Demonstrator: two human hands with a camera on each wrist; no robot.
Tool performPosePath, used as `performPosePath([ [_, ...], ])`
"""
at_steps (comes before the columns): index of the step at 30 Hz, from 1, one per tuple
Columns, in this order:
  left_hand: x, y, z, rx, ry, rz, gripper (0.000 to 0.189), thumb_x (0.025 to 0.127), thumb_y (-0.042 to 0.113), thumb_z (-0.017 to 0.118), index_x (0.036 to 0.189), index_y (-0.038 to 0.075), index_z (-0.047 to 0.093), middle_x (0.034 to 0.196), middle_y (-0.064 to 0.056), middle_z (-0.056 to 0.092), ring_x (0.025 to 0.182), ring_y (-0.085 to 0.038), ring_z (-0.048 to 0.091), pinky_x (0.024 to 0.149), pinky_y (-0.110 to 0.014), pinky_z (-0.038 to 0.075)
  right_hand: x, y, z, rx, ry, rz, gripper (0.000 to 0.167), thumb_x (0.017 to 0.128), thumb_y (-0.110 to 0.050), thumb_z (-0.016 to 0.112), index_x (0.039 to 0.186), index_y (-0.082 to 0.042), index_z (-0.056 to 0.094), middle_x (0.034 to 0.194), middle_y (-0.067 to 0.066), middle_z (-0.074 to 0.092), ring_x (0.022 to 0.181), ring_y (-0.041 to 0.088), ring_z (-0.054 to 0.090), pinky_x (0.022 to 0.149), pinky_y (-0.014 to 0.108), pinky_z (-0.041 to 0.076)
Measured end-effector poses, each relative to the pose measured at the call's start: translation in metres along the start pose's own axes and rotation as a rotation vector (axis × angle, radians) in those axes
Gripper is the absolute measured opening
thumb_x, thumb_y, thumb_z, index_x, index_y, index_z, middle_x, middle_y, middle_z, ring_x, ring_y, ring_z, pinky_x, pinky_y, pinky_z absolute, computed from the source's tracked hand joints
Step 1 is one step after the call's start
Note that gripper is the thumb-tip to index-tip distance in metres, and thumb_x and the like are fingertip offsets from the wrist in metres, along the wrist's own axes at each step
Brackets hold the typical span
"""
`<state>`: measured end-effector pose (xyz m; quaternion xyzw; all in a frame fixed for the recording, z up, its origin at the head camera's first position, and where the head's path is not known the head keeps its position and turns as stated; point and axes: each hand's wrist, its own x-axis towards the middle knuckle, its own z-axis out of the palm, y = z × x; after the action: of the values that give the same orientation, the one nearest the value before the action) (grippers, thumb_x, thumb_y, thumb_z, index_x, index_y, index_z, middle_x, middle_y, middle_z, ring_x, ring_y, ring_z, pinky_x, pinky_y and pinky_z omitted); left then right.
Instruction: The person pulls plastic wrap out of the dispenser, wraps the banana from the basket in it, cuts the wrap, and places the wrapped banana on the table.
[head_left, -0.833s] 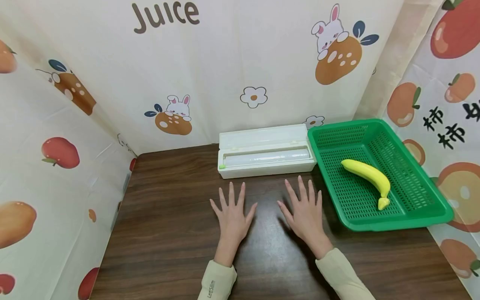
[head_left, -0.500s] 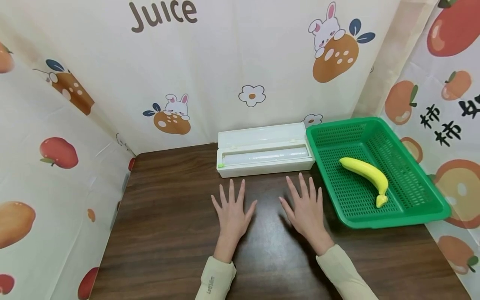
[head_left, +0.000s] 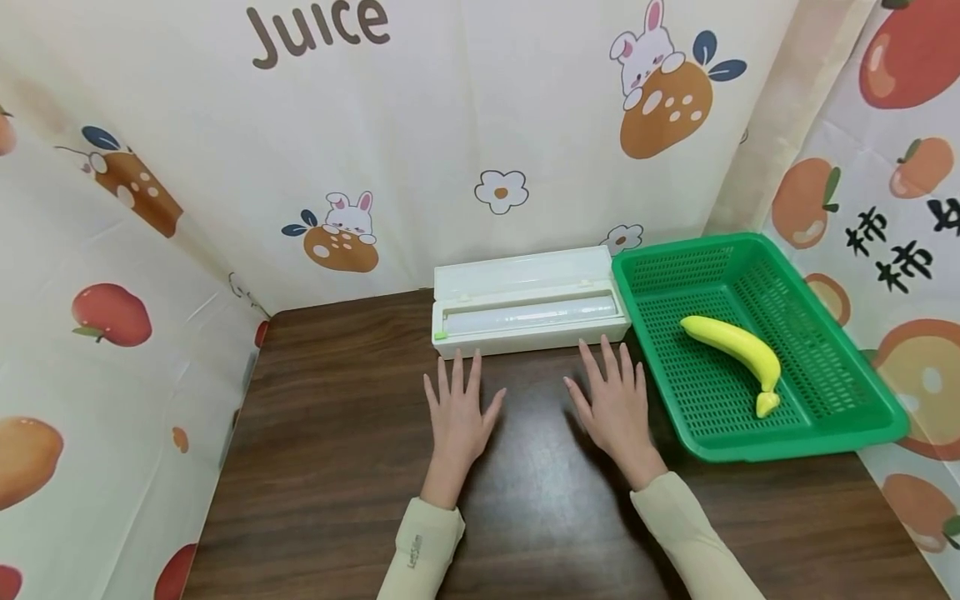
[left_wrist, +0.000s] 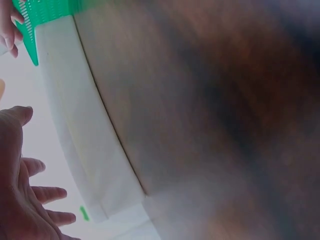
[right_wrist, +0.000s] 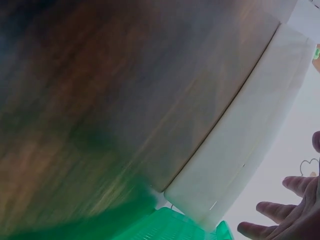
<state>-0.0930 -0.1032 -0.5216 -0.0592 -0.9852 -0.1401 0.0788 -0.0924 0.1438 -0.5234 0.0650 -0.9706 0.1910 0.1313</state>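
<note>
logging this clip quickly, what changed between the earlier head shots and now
The left hand and right hand have both moved slightly forward, toward the open white box; nothing was taken hold of or let go. The white box, green basket and banana in it stayed put.

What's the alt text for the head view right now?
A person's left hand and right hand, fingers spread, are near an open white rectangular box containing a shiny whitish roll. To its right, a green plastic mesh basket holds a curved yellow banana. Dark brown wood-grain table beneath; white fruit-print sheets behind and at the sides.
</note>
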Motion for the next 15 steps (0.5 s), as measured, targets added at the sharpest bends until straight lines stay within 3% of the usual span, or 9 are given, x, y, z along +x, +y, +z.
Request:
performPosePath([
  [5,0.013,-0.005,0.000,-0.010,-0.019,-0.014,0.076,0.107,0.055,0.055,0.168,0.017,0.030,0.171,-0.020,0.030,0.159,-0.046,0.022,0.125,-0.070,0.018,0.011,0.002,0.001,0.013,0.054,-0.015,0.066,0.104,-0.035,0.066,0.160,-0.007,0.045,0.164,0.029,0.038,0.150,0.054,0.032,0.118,0.072,0.031],
  [11,0.036,-0.013,0.002,-0.011,0.000,-0.003,0.072,0.109,0.051,0.054,0.168,0.016,0.031,0.171,-0.020,0.030,0.158,-0.047,0.024,0.125,-0.068,0.019,0.027,0.004,-0.006,0.013,0.198,-0.080,0.062,0.103,-0.027,0.069,0.155,0.000,0.049,0.156,0.035,0.045,0.143,0.056,0.042,0.113,0.071,0.039],
  [15,0.053,-0.018,0.004,-0.013,0.016,0.016,0.066,0.111,0.044,0.054,0.166,0.013,0.035,0.169,-0.021,0.033,0.157,-0.047,0.026,0.126,-0.066,0.021,0.036,0.006,-0.016,0.021,0.245,-0.059,0.062,0.103,-0.024,0.067,0.155,0.003,0.048,0.154,0.036,0.046,0.143,0.058,0.042,0.114,0.071,0.038],
])
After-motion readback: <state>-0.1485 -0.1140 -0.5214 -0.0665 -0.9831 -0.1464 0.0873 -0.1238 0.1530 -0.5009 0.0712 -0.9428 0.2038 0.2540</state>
